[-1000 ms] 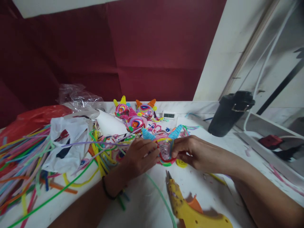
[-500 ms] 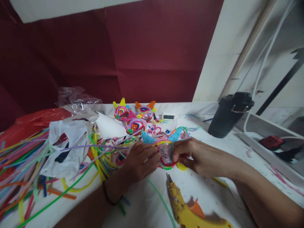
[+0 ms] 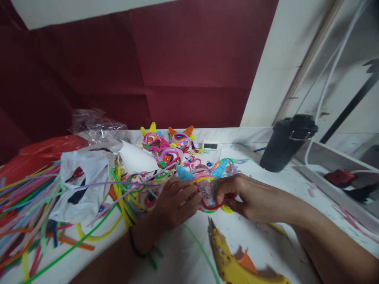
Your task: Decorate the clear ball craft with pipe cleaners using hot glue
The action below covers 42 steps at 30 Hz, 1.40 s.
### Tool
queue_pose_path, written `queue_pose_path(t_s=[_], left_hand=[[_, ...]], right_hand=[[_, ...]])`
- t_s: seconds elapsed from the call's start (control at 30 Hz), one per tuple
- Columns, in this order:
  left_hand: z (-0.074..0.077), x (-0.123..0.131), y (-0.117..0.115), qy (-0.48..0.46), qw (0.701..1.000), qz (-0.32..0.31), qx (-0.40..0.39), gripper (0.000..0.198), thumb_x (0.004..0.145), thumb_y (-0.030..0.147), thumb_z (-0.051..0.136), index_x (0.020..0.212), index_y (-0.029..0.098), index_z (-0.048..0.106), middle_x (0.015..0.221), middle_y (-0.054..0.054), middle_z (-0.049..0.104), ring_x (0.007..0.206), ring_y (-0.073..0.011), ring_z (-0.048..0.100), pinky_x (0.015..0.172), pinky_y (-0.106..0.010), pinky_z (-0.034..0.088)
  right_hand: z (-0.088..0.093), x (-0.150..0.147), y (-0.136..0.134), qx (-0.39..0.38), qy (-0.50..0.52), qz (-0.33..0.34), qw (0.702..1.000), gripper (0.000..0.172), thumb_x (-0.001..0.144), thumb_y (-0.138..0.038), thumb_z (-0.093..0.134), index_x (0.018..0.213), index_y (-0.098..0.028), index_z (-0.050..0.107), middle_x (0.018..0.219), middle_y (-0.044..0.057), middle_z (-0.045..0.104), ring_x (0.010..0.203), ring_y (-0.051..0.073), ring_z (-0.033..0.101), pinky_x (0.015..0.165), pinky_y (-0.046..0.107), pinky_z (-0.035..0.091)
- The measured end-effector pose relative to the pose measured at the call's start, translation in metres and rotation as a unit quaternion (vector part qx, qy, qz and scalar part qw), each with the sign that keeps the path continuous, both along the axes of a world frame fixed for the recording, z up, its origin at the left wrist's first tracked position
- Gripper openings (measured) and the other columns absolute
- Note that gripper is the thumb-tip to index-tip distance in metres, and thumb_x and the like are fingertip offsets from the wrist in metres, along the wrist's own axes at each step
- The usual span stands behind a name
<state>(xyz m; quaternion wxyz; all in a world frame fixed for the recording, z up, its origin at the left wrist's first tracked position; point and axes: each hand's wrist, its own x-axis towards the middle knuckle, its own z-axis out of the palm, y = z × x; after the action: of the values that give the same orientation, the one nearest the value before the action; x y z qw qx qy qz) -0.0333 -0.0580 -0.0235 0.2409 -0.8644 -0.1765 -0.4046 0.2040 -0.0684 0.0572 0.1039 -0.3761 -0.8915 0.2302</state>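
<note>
Both hands close around a small pipe-cleaner craft piece (image 3: 207, 190) with two blue cone ears, a clear middle and a red loop at its bottom. My left hand (image 3: 176, 203) grips its left side with curled fingers. My right hand (image 3: 244, 197) pinches its right side. The piece is held just above the white table (image 3: 266, 244). A yellow glue gun (image 3: 233, 262) lies on the table directly below the hands, nozzle pointing up toward them.
Loose coloured pipe cleaners (image 3: 32, 205) cover the left of the table, beside a white plastic bag (image 3: 84, 183) and a red bag (image 3: 41, 150). Finished spiral pieces (image 3: 168, 146) sit behind, near a small digital clock (image 3: 210, 145). A black tumbler (image 3: 286, 142) stands at right.
Both hands with the craft piece have shifted slightly down and right; the grip looks the same. The glue gun has not moved.
</note>
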Motion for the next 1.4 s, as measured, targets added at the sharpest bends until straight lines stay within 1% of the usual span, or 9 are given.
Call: queue_pose_path(t_s=[0.13, 0.33, 0.6, 0.77, 0.97, 1.1, 1.23, 1.33, 1.4], left_hand=[[-0.002, -0.001, 0.001, 0.001, 1.000, 0.004, 0.007, 0.017, 0.087, 0.017, 0.060, 0.104, 0.017, 0.062, 0.100, -0.006, 0.070, 0.098, -0.0182, 0.062, 0.092, -0.039, 0.046], [-0.004, -0.001, 0.001, -0.004, 1.000, 0.010, 0.006, 0.019, 0.086, 0.017, 0.060, 0.104, 0.017, 0.062, 0.099, -0.005, 0.070, 0.098, -0.0178, 0.061, 0.095, -0.039, 0.044], [-0.007, -0.004, 0.000, 0.003, 1.000, 0.013, -0.008, 0.020, 0.085, 0.015, 0.061, 0.105, 0.016, 0.062, 0.100, -0.005, 0.070, 0.099, -0.0180, 0.061, 0.096, -0.040, 0.043], [-0.007, -0.003, 0.001, -0.003, 1.000, 0.018, -0.004, 0.019, 0.085, 0.015, 0.061, 0.104, 0.017, 0.063, 0.100, -0.005, 0.070, 0.099, -0.0186, 0.061, 0.095, -0.039, 0.043], [0.000, -0.001, -0.001, -0.009, 1.000, 0.022, 0.002, 0.015, 0.087, 0.015, 0.057, 0.102, 0.017, 0.062, 0.095, -0.004, 0.070, 0.094, -0.0170, 0.062, 0.092, -0.038, 0.045], [0.000, -0.003, -0.003, 0.009, 0.999, 0.029, -0.015, 0.018, 0.087, 0.017, 0.059, 0.105, 0.018, 0.061, 0.098, -0.003, 0.069, 0.097, -0.0167, 0.061, 0.095, -0.037, 0.044], [-0.003, -0.004, -0.001, 0.004, 1.000, 0.028, -0.012, 0.019, 0.086, 0.017, 0.061, 0.105, 0.017, 0.061, 0.099, -0.004, 0.069, 0.098, -0.0171, 0.060, 0.096, -0.038, 0.043], [-0.003, -0.003, 0.000, 0.000, 1.000, 0.024, -0.004, 0.017, 0.087, 0.017, 0.059, 0.104, 0.017, 0.061, 0.097, -0.004, 0.069, 0.096, -0.0166, 0.061, 0.093, -0.037, 0.045], [-0.001, -0.002, -0.002, 0.002, 1.000, 0.020, -0.004, 0.016, 0.088, 0.015, 0.057, 0.103, 0.017, 0.062, 0.096, -0.004, 0.068, 0.096, -0.0167, 0.061, 0.092, -0.037, 0.046]], right_hand=[[-0.001, 0.000, 0.000, -0.006, 0.002, 0.000, 1.000, 0.029, 0.072, 0.003, 0.054, 0.083, -0.018, 0.071, 0.087, 0.001, 0.073, 0.080, 0.016, 0.065, 0.072, 0.024, 0.045], [-0.002, 0.000, -0.001, 0.008, 0.008, -0.013, 1.000, 0.032, 0.071, 0.004, 0.054, 0.085, -0.019, 0.072, 0.088, 0.001, 0.073, 0.083, 0.017, 0.064, 0.075, 0.025, 0.046], [0.002, -0.003, -0.004, 0.043, 0.017, 0.005, 0.999, 0.029, 0.071, 0.001, 0.055, 0.082, -0.020, 0.071, 0.076, 0.000, 0.071, 0.067, 0.014, 0.061, 0.061, 0.021, 0.042], [0.004, -0.004, -0.002, 0.049, 0.013, -0.008, 0.999, 0.022, 0.076, -0.003, 0.060, 0.084, -0.020, 0.071, 0.079, 0.000, 0.071, 0.072, 0.014, 0.062, 0.064, 0.022, 0.041], [-0.001, -0.007, -0.006, 0.047, 0.027, -0.023, 0.998, 0.012, 0.078, -0.014, 0.069, 0.087, -0.022, 0.070, 0.085, -0.001, 0.071, 0.077, 0.015, 0.063, 0.068, 0.023, 0.042], [-0.007, -0.008, -0.006, 0.071, 0.038, -0.001, 0.997, 0.014, 0.079, -0.018, 0.069, 0.093, -0.022, 0.068, 0.090, 0.001, 0.071, 0.080, 0.017, 0.064, 0.070, 0.025, 0.044], [-0.007, -0.011, -0.007, 0.084, 0.044, 0.028, 0.995, 0.009, 0.086, -0.018, 0.061, 0.092, -0.022, 0.067, 0.095, 0.003, 0.072, 0.086, 0.018, 0.066, 0.075, 0.026, 0.044], [-0.006, -0.014, -0.008, 0.087, 0.039, 0.024, 0.995, 0.010, 0.087, -0.018, 0.060, 0.093, -0.022, 0.066, 0.095, 0.003, 0.071, 0.087, 0.019, 0.066, 0.075, 0.027, 0.044], [-0.007, -0.014, -0.009, 0.081, 0.032, 0.016, 0.996, 0.014, 0.085, -0.017, 0.062, 0.097, -0.023, 0.066, 0.098, 0.002, 0.071, 0.090, 0.020, 0.066, 0.076, 0.028, 0.044]])
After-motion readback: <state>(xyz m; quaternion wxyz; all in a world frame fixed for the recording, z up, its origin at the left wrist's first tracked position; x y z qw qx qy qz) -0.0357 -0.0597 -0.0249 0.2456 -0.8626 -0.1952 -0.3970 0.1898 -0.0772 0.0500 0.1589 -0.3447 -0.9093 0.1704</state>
